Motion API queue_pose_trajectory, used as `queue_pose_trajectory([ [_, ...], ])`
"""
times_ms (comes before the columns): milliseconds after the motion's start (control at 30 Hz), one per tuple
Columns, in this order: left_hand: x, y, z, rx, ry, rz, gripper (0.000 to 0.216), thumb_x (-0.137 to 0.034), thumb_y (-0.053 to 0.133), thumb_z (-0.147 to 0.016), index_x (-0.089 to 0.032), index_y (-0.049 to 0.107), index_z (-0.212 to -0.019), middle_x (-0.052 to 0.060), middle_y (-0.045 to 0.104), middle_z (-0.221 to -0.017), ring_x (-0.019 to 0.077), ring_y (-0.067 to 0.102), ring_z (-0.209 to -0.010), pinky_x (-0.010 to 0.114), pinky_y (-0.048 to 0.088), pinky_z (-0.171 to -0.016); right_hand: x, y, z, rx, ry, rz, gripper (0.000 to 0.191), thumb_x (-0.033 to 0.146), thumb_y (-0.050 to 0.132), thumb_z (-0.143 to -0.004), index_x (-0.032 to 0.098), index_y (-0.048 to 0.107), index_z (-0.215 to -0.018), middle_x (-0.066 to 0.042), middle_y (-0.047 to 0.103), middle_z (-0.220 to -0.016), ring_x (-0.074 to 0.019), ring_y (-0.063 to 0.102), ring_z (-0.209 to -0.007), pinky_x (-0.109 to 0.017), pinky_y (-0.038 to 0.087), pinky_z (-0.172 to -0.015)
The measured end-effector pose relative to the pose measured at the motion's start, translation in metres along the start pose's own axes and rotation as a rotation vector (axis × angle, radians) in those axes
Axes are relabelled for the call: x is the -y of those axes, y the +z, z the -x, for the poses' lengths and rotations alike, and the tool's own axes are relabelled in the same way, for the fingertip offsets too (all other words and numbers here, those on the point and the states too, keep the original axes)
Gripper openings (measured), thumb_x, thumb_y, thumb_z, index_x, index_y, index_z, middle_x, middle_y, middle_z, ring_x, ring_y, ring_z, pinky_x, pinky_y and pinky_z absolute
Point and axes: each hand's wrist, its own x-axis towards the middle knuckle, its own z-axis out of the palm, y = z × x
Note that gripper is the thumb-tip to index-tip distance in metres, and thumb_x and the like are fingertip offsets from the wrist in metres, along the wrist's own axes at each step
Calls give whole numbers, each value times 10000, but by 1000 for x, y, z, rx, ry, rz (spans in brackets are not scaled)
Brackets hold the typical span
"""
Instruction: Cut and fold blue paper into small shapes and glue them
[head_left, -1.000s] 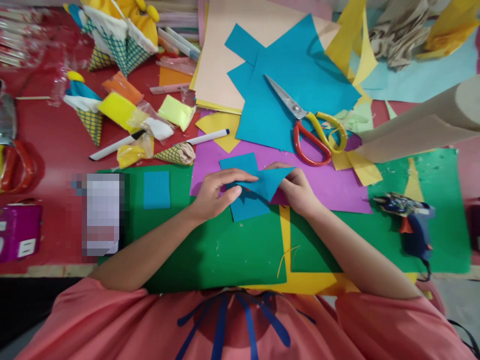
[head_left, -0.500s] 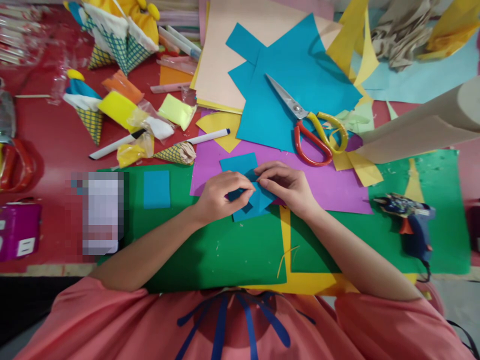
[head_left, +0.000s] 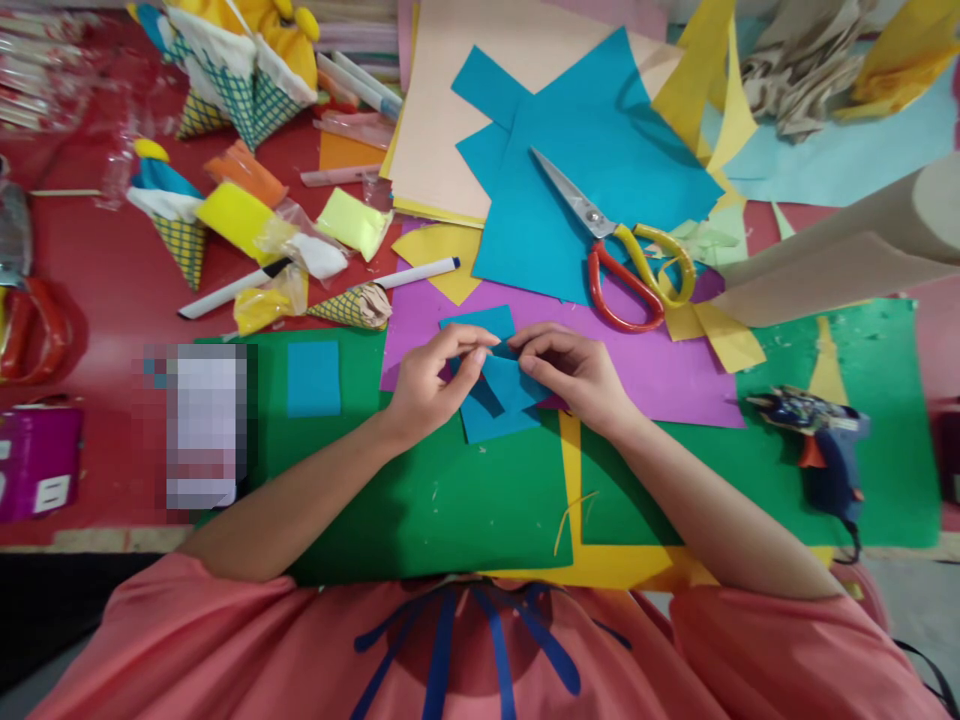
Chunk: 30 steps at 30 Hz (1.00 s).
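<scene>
Both hands meet over a small blue felt piece (head_left: 506, 385) above a blue felt square (head_left: 495, 420) that lies across the purple sheet (head_left: 660, 370) and green sheet (head_left: 420, 490). My left hand (head_left: 427, 385) pinches the piece's top edge with thumb and fingers. My right hand (head_left: 574, 375) pinches the same edge from the right, fingers curled. The two pinches almost touch. Another small blue rectangle (head_left: 313, 378) lies on the green sheet to the left.
Red-and-yellow scissors (head_left: 622, 250) rest on a large blue sheet (head_left: 592, 170) at the back. A blue glue gun (head_left: 821, 440) lies at the right. Markers (head_left: 416, 273), felt cones (head_left: 184, 230) and foam scraps crowd the left. A rolled beige sheet (head_left: 847, 250) juts in from the right.
The blue piece, spread wide as a triangle a second ago, is now folded smaller. My right hand moved left until its fingertips met the left hand's on the top edge.
</scene>
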Motion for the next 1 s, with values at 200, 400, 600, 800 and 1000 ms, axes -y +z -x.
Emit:
queue_pose_trajectory([
  [200, -1, 0, 0, -22, 7, 3, 151, -170, 554, -886, -198, 646, -1003, 1, 725, -951, 76, 695, -825, 135, 536, -752, 2, 0, 0, 5, 8, 1, 109, 246, 616, -853, 181, 638, -768, -61, 677, -962, -173, 626, -939, -345, 475, -856],
  [400, -1, 0, -1, 0, -50, 18, 149, -194, 559, -880, -191, 658, -990, 9, 734, -944, 87, 699, -822, 148, 539, -742, 0, 0, 0, 6, -5, 2, 120, 251, 616, -850, 182, 639, -755, -60, 681, -952, -179, 631, -930, -354, 479, -854],
  [600, -2, 0, -4, 164, -117, 29, 150, -254, 615, -846, -196, 697, -957, 7, 756, -897, 105, 711, -782, 164, 545, -719, 1, -1, 1, -52, -34, -53, 92, 222, 639, -822, 190, 654, -737, -45, 688, -883, -168, 639, -879, -335, 495, -813],
  [800, -2, -1, -8, 318, -140, 45, 175, -305, 623, -838, -209, 699, -962, 6, 751, -925, 122, 699, -812, 193, 533, -725, 1, -2, 1, -19, -50, -35, 88, 230, 649, -816, 196, 664, -736, -39, 689, -889, -167, 642, -878, -340, 502, -822],
  [1000, -2, 0, -12, 214, -374, 252, 153, -329, 645, -802, -182, 608, -822, -22, 674, -656, 95, 649, -563, 188, 506, -538, -3, 0, 2, -371, -96, -12, 95, 311, 583, -880, 235, 632, -853, -50, 639, -1077, -196, 595, -1072, -354, 494, -878],
])
